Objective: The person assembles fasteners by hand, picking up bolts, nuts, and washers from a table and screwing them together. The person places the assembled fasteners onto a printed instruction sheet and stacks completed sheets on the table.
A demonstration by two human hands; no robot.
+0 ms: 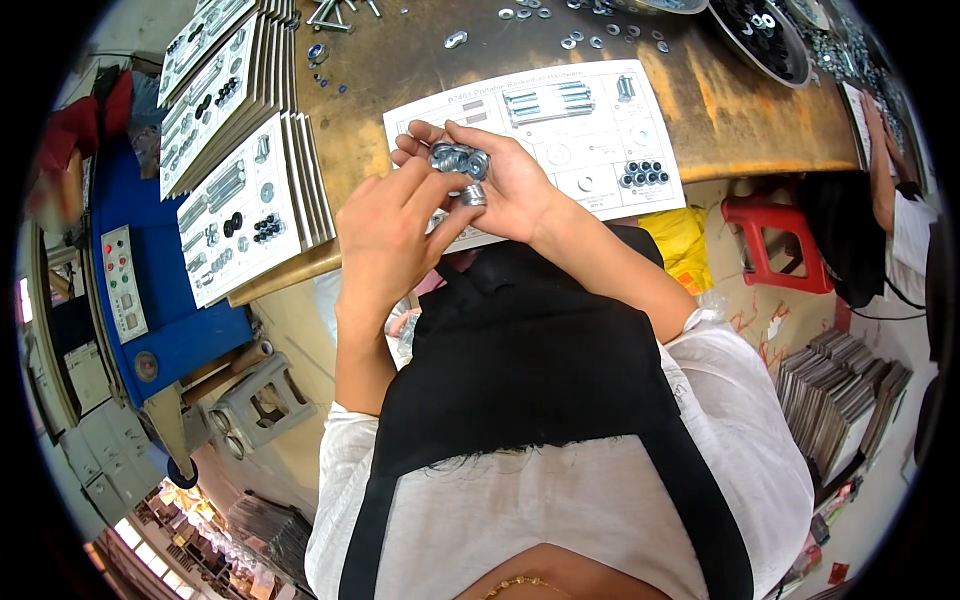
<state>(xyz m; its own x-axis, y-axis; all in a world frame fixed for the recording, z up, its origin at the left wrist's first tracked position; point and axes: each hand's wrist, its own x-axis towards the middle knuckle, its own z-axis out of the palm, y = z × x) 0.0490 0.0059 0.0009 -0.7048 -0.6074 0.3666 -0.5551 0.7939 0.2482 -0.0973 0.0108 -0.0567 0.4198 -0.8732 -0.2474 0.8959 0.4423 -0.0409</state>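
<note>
My right hand [515,180] is cupped palm up and holds a small heap of shiny metal washers [455,160]. Over its palm, the thumb and fingers of my left hand [385,230] pinch a short stack of washers [472,195]. Both hands are above a printed hardware card [630,110] on the worn table [400,60]. Bundled silver bolts [550,102] and a group of black-ringed nuts [645,174] show on that card. Part of the card is hidden by my hands.
Stacks of similar cards [240,215] stand at the table's left edge. Loose washers [597,42] lie at the back, beside a metal bowl of dark rings [765,40]. Bolts [340,14] lie back left. A red stool [775,245] and another person's arm [880,165] are at right.
</note>
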